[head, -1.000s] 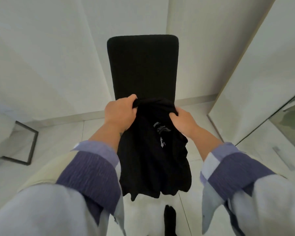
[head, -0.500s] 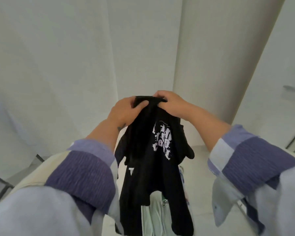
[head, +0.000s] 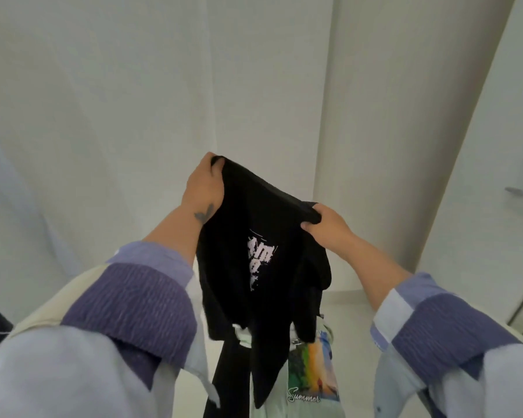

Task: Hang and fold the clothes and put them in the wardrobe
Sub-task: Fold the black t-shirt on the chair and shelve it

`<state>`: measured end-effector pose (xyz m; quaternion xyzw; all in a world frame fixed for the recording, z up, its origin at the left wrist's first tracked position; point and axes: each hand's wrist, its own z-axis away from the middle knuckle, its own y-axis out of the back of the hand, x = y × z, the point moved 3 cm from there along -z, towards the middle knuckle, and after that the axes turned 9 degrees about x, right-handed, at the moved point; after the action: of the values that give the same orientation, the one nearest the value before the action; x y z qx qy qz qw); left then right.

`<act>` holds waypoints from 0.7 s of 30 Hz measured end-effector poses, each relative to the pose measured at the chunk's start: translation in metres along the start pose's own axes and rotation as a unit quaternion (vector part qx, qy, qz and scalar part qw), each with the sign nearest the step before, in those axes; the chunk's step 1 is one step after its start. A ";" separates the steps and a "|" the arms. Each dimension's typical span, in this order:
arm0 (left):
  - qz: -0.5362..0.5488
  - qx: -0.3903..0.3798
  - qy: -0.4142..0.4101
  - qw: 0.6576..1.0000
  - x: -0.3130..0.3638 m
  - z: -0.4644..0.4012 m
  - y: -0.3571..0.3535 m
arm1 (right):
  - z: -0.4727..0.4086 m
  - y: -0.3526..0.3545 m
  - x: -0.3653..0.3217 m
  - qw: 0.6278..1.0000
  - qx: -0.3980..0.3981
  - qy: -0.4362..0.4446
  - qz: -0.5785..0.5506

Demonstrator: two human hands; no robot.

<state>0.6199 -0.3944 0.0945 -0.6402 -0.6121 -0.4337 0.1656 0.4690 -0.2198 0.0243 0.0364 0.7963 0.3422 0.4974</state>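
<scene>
A second ago the black T-shirt [head: 263, 267] was bunched low in front of a black chair; now the chair is out of view, the garment is raised to the middle of the frame against pale walls, and its top edge is drawn out between the two hands instead of gathered in one knot. That reads as the shirt being opened up and found by its shoulders or hem — the step before it can be folded or hung, with nothing yet in the wardrobe. The left hand [head: 204, 185] is the higher one, just left of centre, its fingers curled tight over the upper corner of the cloth, wrist bent toward the camera. The right hand [head: 329, 226] sits lower and to the right, thumb and fingers pinched on the other end of the same edge, so the edge slopes down to the right. Both forearms reach up from the lower corners, sleeves [head: 127, 300] rolled back. The shirt's white print [head: 260, 267] faces the camera and its body hangs twisted, partly covering a pale printed garment [head: 311, 378] at the bottom centre.
</scene>
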 end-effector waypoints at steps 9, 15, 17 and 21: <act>-0.119 -0.161 0.075 0.977 -0.041 0.001 0.027 | -0.005 0.008 -0.010 0.987 -0.036 -0.080 -0.134; -0.245 -0.037 0.018 0.969 -0.056 -0.006 0.049 | -0.013 0.009 -0.025 0.992 -0.120 -0.028 0.031; -0.224 -0.063 0.012 0.972 -0.058 -0.006 0.052 | -0.011 0.006 -0.032 0.991 -0.128 0.006 0.049; -0.209 -0.244 0.025 0.947 -0.058 0.030 0.024 | -0.002 -0.011 -0.055 0.983 -0.159 0.074 0.055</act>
<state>0.6603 -0.4141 0.0412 -0.5082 -0.6034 -0.6100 -0.0745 0.4978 -0.2510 0.0612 -0.0242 0.7631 0.4930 0.4171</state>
